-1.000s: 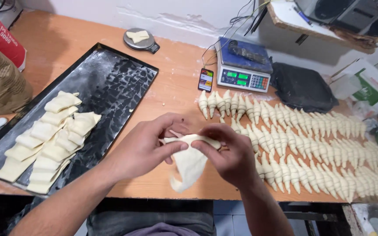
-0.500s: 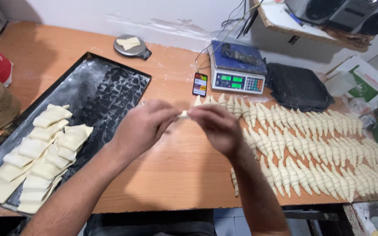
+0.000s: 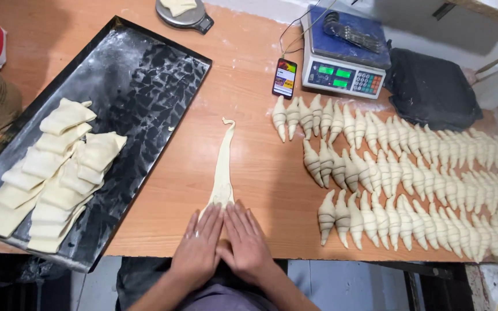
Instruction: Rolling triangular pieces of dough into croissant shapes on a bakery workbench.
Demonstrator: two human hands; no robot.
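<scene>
A long, thin triangle of pale dough [image 3: 224, 164] lies stretched on the wooden table [image 3: 249, 75], its narrow tip pointing away from me. My left hand [image 3: 200, 245] and my right hand [image 3: 243, 242] lie flat side by side, fingers together, pressing on the wide near end of the strip at the table's front edge. Neither hand grips anything.
A black floured tray [image 3: 145, 75] on the left holds several stacked dough triangles [image 3: 53, 167]. Rows of several rolled croissants [image 3: 410, 178] fill the right side. Behind them stand a digital scale [image 3: 344, 57], a phone [image 3: 285, 78], a black bag [image 3: 433, 86] and a small round scale [image 3: 183, 12].
The hands held the dough up and stretched it in the air; now the strip lies flat on the table and both palms press its near end.
</scene>
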